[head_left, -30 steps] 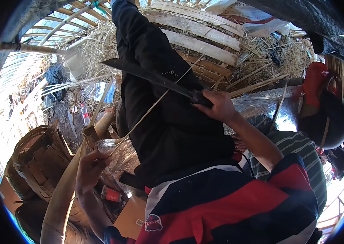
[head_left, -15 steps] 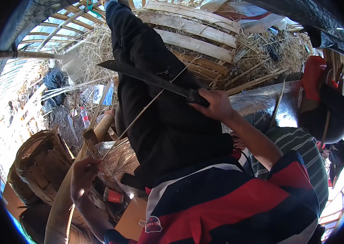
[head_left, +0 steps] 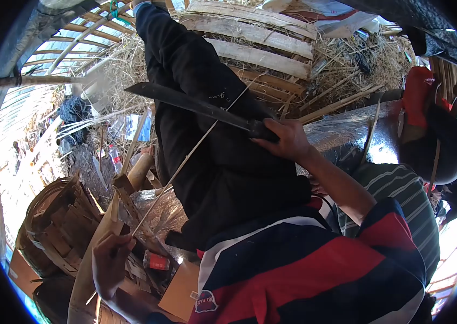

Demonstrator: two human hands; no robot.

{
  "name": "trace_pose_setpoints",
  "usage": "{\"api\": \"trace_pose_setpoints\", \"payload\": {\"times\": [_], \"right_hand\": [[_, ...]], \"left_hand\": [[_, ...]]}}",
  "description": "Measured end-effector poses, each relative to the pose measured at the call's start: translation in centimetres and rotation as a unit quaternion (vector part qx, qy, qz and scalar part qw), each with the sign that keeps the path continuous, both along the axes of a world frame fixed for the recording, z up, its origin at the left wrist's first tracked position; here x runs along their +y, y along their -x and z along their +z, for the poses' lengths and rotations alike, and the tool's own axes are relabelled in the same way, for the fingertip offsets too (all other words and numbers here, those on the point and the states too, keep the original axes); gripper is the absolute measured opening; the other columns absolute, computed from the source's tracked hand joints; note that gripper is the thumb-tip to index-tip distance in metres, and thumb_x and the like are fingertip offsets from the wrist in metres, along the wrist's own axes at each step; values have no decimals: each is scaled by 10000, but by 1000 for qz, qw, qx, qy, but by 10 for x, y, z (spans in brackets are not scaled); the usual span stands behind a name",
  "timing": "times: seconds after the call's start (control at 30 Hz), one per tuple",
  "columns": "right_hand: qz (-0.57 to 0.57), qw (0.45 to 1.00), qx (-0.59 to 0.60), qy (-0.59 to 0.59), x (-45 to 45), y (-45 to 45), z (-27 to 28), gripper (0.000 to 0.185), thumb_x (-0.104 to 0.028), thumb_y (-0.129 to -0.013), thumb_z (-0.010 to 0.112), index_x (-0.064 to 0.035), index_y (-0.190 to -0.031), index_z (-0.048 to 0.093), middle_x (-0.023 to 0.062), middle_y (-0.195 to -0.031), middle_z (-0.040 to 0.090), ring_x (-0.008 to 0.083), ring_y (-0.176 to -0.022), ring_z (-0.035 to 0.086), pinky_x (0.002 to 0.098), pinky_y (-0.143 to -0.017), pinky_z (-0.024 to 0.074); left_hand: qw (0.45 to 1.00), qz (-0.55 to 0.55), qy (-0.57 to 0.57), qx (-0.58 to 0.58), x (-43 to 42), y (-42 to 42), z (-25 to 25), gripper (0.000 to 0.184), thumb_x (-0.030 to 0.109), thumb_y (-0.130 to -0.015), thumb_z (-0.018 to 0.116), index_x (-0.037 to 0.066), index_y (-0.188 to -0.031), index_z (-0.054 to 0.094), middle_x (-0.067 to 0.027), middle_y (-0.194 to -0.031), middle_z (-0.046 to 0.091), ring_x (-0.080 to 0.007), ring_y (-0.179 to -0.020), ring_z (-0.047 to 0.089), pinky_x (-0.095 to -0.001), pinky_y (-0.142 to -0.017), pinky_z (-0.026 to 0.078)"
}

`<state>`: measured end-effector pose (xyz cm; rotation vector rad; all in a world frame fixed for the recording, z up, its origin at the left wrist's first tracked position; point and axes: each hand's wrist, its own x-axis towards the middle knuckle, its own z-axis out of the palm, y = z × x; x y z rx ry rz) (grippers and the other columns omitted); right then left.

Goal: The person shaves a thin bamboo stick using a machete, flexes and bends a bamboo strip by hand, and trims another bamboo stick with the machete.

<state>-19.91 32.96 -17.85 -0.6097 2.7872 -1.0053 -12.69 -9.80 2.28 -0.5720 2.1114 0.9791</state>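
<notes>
Right hand (head_left: 289,141): fist closed round the handle of a long dark knife (head_left: 190,103), most of the handle hidden in the grip. Left hand (head_left: 111,259): thumb and fingers pinched nearly shut on the near end of a thin pale strip (head_left: 187,158); shadow makes the exact fingertip contact hard for me to read. Strip slants over the dark trousers (head_left: 212,189), and the blade covers a bit of it where they cross; I can't tell from here if they touch. Strip's far end gets lost against the wooden slats (head_left: 258,59).

Near the left hand: red can (head_left: 158,262), cardboard (head_left: 179,291) partly behind the forearm, woven basket (head_left: 58,227) in shade. Bottle (head_left: 115,157) farther off, small, label unreadable. Striped cloth (head_left: 396,189) beside the right arm, partly covered by the sleeve. Left rim washed out by glare.
</notes>
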Motion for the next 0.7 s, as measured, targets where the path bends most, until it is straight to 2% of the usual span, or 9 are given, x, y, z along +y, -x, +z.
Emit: {"api": "trace_pose_setpoints", "payload": {"times": [0.2,0.27,0.33,0.4,0.5,0.7], "right_hand": [[15,999,29,10,1,0,-1,486,-304,-700,854,18,-981,623,162,-659,626,322,-587,667,376,-500,516],[-8,1000,20,13,0,0,0,387,-333,-754,803,-41,-905,599,95,-658,623,303,-597,655,388,-514,509],[-1,1000,19,9,-1,1,4,389,-336,-755,803,-42,-906,597,100,-646,616,306,-593,655,391,-512,509],[6,1000,19,5,0,1,3,392,-339,-756,804,-43,-907,595,105,-634,609,309,-589,654,393,-509,508],[-8,1000,26,10,2,-3,-4,395,-344,-758,804,-43,-907,594,113,-629,605,313,-584,654,399,-505,507],[-13,1000,24,10,2,-4,-4,408,-352,-759,804,-41,-920,595,116,-638,614,314,-593,660,399,-510,509]], "left_hand": [[999,6,32,39,-6,-21,24,28,-54,-826,659,-76,-843,660,-27,-694,470,-57,-590,427,-233,-529,315],[998,-5,31,45,-9,-25,31,45,-39,-833,663,-73,-862,657,-18,-689,467,-53,-593,422,-231,-530,318],[998,-17,29,53,-12,-27,42,63,-25,-839,666,-70,-882,655,-10,-685,464,-49,-596,418,-228,-531,320],[997,27,78,-12,-16,-33,53,82,-40,-858,629,-81,-810,577,-20,-762,434,-59,-648,443,-218,-577,345],[995,25,90,29,-31,-49,61,84,-36,-854,636,-78,-807,580,-28,-763,443,-69,-652,448,-218,-580,348],[994,-17,104,34,-26,-46,87,74,-21,-844,652,-64,-810,601,-44,-774,472,-94,-674,477,-229,-601,364]]}}
